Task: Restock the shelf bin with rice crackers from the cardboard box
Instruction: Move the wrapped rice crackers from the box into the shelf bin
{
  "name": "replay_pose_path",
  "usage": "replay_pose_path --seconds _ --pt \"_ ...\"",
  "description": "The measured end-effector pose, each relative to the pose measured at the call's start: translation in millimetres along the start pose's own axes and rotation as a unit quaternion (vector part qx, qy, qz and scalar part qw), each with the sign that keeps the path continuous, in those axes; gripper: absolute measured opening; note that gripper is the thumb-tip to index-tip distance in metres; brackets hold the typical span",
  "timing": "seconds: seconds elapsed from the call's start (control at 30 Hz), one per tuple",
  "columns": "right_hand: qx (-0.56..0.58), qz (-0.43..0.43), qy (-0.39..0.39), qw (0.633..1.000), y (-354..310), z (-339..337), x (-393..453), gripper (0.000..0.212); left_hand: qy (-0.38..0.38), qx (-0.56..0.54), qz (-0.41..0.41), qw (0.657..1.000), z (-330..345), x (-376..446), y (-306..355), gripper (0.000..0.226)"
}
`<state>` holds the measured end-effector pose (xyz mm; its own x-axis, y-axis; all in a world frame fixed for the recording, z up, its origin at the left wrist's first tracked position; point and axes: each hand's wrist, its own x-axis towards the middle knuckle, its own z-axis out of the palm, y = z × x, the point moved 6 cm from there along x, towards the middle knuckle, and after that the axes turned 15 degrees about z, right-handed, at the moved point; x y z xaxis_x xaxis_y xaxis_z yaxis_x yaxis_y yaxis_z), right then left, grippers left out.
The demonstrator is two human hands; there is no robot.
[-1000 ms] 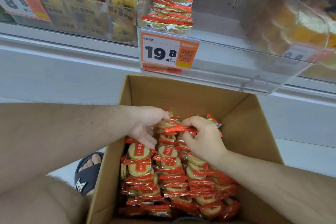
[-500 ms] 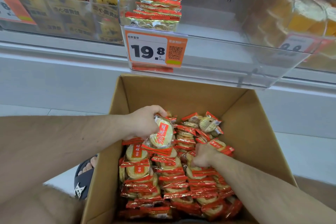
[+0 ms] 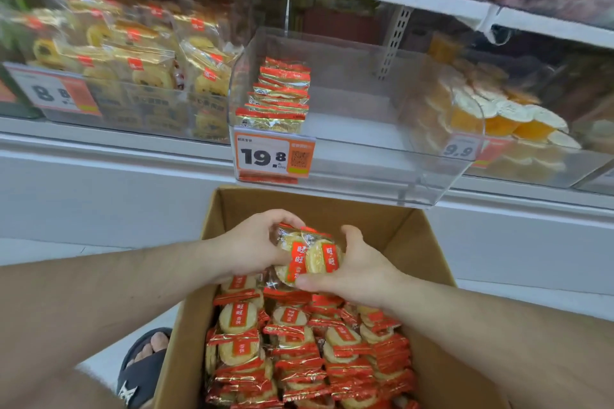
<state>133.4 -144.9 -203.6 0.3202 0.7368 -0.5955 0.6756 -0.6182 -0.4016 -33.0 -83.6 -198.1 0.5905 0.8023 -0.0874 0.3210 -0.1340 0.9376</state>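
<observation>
A bunch of rice cracker packs point(image 3: 307, 256), round crackers in clear wrap with red labels, is held above the open cardboard box point(image 3: 428, 242). My left hand point(image 3: 255, 247) grips the bunch from the left and my right hand point(image 3: 360, 271) grips it from the right and below. The box holds several rows of the same packs point(image 3: 299, 352). Above it, the clear shelf bin point(image 3: 365, 156) has one short stack of packs point(image 3: 277, 96) at its left end; a 19.8 price tag point(image 3: 274, 156) hangs on its front.
Neighbouring clear bins hold yellow pastry packs point(image 3: 133, 60) on the left and orange jelly cups point(image 3: 508, 116) on the right. Another shelf with red goods runs overhead. A foot in a black sandal point(image 3: 143, 365) stands on the white floor left of the box.
Both hands have lifted out of the box and come together around a bunch of packs. The view has tilted up, showing more of the shelf.
</observation>
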Motion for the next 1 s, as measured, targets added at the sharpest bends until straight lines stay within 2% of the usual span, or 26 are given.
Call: replay_pose_path --seconds 0.1,0.2,0.37,0.43,0.47,0.5,0.57,0.63,0.73,0.83,0.93,1.0 --pt "-0.068 -0.053 0.070 0.994 -27 -18 -31 0.140 0.036 -0.049 0.028 0.998 -3 -7 32 0.053" --pt "-0.084 -0.070 0.112 0.988 -40 -33 -49 0.142 0.036 -0.101 0.044 0.993 -1 -10 61 0.049" --pt "-0.027 -0.119 0.111 0.986 -52 -64 -67 0.153 0.065 -0.004 0.131 0.989 -11 -8 105 0.046" --pt "0.032 -0.130 0.105 0.985 -53 -85 -69 0.155 0.079 0.001 0.154 0.985 -21 -7 123 0.045" --pt "0.071 -0.132 0.099 0.984 -52 -97 -69 0.150 0.081 -0.002 0.164 0.983 -25 -5 131 0.046" --pt "0.111 -0.139 0.080 0.981 -52 -105 -68 0.137 0.077 -0.005 0.173 0.982 -28 -5 139 0.048" --pt "0.198 -0.175 0.002 0.964 -57 -115 -66 0.093 0.068 -0.014 0.186 0.980 -31 -1 151 0.054" --pt "0.273 -0.198 -0.076 0.938 -62 -119 -66 0.067 0.067 -0.010 0.187 0.980 -34 5 160 0.060" --pt "0.334 -0.176 -0.110 0.919 -69 -128 -66 0.053 0.097 0.007 0.202 0.975 -44 16 170 0.065" --pt "0.342 -0.149 -0.093 0.923 -74 -139 -66 0.023 0.117 0.018 0.198 0.973 -54 23 177 0.067" --pt "0.303 -0.164 -0.076 0.936 -84 -146 -61 0.024 0.117 0.029 0.202 0.972 -61 29 177 0.069" --pt "0.304 -0.162 -0.078 0.936 -90 -150 -53 0.022 0.144 0.044 0.231 0.961 -71 30 179 0.065"
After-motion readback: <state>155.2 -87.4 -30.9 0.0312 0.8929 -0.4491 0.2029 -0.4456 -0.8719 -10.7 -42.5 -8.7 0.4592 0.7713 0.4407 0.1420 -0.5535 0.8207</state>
